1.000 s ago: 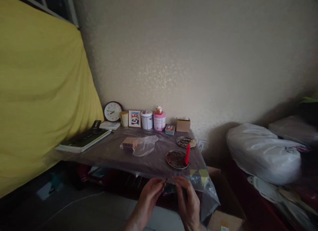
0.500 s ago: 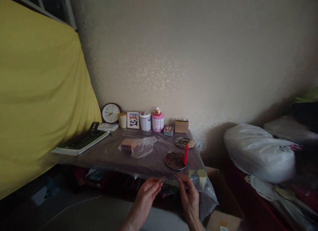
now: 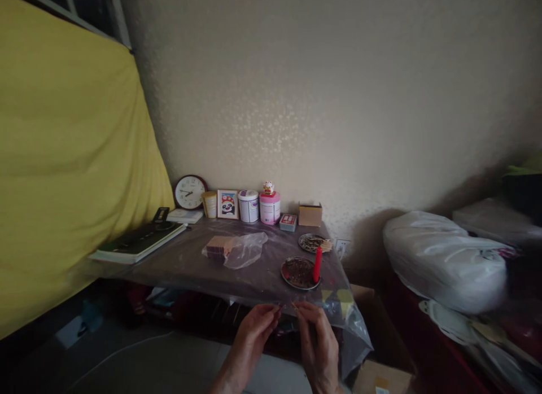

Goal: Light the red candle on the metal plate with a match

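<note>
On the table: two dishes, one red candle, two tins.

A wall clock is leaning against the wall at the table's back edge, with a panda picture frame, a white tin and a pink tin standing beside it — all in a row. A red candle is standing in a metal dish. A yellow cloth is hanging at left.

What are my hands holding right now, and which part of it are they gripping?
Left hand and right hand pinch something small and thin between their fingertips, too small and dim to identify, just before the plastic-covered table's front edge.
</note>
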The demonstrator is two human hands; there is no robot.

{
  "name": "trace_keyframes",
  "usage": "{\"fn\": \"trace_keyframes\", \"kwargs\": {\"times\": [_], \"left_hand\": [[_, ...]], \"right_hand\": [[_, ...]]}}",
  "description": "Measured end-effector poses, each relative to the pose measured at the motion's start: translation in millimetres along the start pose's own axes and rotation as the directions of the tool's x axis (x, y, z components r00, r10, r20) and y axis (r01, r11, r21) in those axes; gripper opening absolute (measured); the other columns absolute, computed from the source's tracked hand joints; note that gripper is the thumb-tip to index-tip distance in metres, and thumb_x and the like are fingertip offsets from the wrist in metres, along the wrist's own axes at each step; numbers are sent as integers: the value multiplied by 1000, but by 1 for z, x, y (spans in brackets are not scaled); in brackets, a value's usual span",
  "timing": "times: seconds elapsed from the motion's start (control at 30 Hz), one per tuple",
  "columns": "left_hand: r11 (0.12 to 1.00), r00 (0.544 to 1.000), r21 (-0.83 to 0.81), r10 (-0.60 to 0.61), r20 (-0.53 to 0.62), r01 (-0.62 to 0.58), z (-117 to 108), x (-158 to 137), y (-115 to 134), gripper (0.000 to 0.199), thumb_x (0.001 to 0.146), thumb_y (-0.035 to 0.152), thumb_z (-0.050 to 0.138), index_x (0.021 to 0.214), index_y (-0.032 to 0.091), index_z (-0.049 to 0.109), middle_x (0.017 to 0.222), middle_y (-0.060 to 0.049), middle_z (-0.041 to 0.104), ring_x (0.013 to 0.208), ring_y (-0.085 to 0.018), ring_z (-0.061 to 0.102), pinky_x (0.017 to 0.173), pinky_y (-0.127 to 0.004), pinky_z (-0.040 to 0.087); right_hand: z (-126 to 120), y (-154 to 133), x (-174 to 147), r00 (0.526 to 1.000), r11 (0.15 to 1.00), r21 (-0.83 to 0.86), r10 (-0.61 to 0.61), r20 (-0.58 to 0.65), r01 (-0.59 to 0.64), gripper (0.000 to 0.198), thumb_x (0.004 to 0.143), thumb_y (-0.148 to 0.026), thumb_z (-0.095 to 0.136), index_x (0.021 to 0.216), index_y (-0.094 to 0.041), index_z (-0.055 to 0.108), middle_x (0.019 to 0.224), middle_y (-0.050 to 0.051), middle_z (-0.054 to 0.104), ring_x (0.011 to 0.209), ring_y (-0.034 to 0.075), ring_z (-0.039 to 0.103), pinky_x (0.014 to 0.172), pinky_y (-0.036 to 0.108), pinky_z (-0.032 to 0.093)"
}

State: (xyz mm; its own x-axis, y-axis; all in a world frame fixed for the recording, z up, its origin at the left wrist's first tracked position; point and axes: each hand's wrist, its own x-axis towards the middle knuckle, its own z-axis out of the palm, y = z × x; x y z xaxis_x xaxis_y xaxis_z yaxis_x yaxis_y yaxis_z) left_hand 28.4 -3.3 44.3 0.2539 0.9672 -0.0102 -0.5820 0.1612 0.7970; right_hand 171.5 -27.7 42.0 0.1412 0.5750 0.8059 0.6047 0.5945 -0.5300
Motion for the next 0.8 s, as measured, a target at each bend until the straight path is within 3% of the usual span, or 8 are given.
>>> {"fn": "trace_keyframes", "kwargs": {"times": [0.13, 0.2, 0.3, 0.5, 0.63, 0.8], "left_hand": [[1000, 1000, 1, 20, 14, -20, 2, -1, 1, 19, 72, 26, 68, 87, 15, 69, 94, -9, 70, 96, -23, 60, 93, -37, 40], [999, 999, 22, 22, 35, -23, 3, -3, 4, 19, 73, 26, 67, 89, 15, 69, 99, -10, 69, 98, -22, 59, 94, -36, 39], [999, 1000, 42, 15, 9, -16, -1, -4, 8, 19, 73, 27, 68, 88, 16, 70, 103, -10, 69, 99, -21, 58, 95, -34, 39], [999, 998, 32, 29, -62, -27, -21, 4, 8, 24, 69, 29, 71, 89, 16, 71, 105, -11, 69, 101, -22, 59, 96, -35, 39], [998, 999, 53, 33, -40, -31, -32, 11, 11, 25, 70, 32, 70, 90, 17, 71, 116, -12, 66, 107, -24, 57, 97, -37, 38], [995, 998, 81, 60, -26, -58, -43, 17, 12, 26, 71, 32, 69, 92, 17, 70, 120, -13, 64, 108, -25, 56, 97, -38, 38]], "right_hand": [[4, 16, -2, 997, 998, -59, 32, 67, -28, 16, 87, -26, 48, 84, -23, 63, 81, 4, 68, 77, 16, 64, 71, 26, 51], [7, 28, -2, 995, 990, -103, 99, 23, -96, 21, 89, -29, 45, 82, -21, 63, 73, 4, 67, 69, 15, 64, 65, 25, 50], [6, 40, -1, 984, 979, -93, 176, -42, -179, 20, 88, -32, 47, 87, -19, 63, 81, 5, 68, 75, 16, 64, 70, 26, 50], [-3, 36, 1, 877, 875, 119, 477, -52, -469, 26, 82, -41, 54, 84, -17, 66, 79, 3, 68, 73, 18, 62, 67, 26, 48], [-6, 32, 5, 836, 835, 147, 544, -68, -531, 27, 83, -41, 53, 91, -18, 66, 90, 4, 67, 81, 20, 61, 69, 27, 48], [-10, 34, 7, 812, 817, 159, 573, -112, -554, 26, 84, -40, 52, 87, -18, 66, 82, 3, 66, 78, 19, 59, 70, 28, 47]]}}
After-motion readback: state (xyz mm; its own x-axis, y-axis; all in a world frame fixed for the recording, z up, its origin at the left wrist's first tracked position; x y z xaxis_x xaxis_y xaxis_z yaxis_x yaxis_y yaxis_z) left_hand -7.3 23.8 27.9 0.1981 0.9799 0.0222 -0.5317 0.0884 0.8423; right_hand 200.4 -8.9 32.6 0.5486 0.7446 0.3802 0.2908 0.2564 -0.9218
